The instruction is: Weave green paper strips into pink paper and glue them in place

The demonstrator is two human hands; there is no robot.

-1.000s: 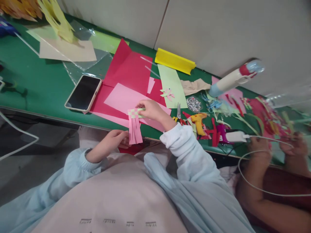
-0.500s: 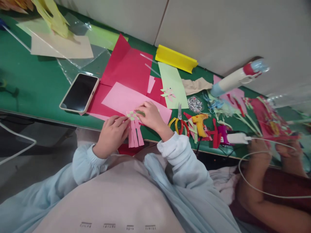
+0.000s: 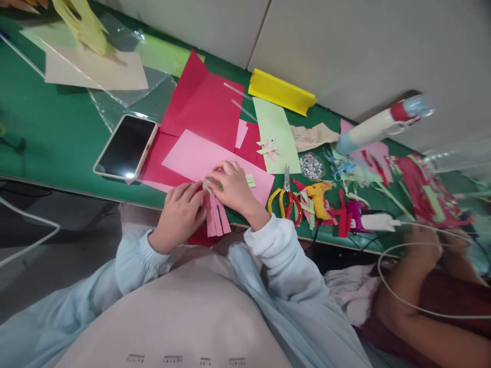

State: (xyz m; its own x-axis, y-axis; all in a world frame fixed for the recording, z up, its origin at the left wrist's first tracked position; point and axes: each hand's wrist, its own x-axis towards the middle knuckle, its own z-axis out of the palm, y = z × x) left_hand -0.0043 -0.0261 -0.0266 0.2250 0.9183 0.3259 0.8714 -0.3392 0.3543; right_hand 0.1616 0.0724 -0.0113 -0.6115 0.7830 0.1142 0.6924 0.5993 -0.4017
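A small woven paper piece (image 3: 217, 217) of pink strips crossed with light green strips lies at the near edge of the green table (image 3: 57, 138). My left hand (image 3: 182, 214) presses on its left side. My right hand (image 3: 230, 186) covers its top, fingers pinching the green strips, whose ends (image 3: 250, 180) stick out to the right. The loose pink strip ends hang past the table edge toward my lap. A pink sheet (image 3: 192, 156) and red sheets (image 3: 209, 110) lie under and behind the piece.
A phone (image 3: 125, 148) lies left of the sheets. Scissors (image 3: 284, 197), a yellow glue gun (image 3: 319, 197), paper scraps and a white charger (image 3: 378, 222) lie to the right. Another person's hands (image 3: 441, 245) work at the far right. A yellow folded sheet (image 3: 280, 92) lies by the wall.
My left hand rose from the pink strip ends to the woven part. Both hands brought the piece down onto the table edge, and green strip ends now show right of my right hand.
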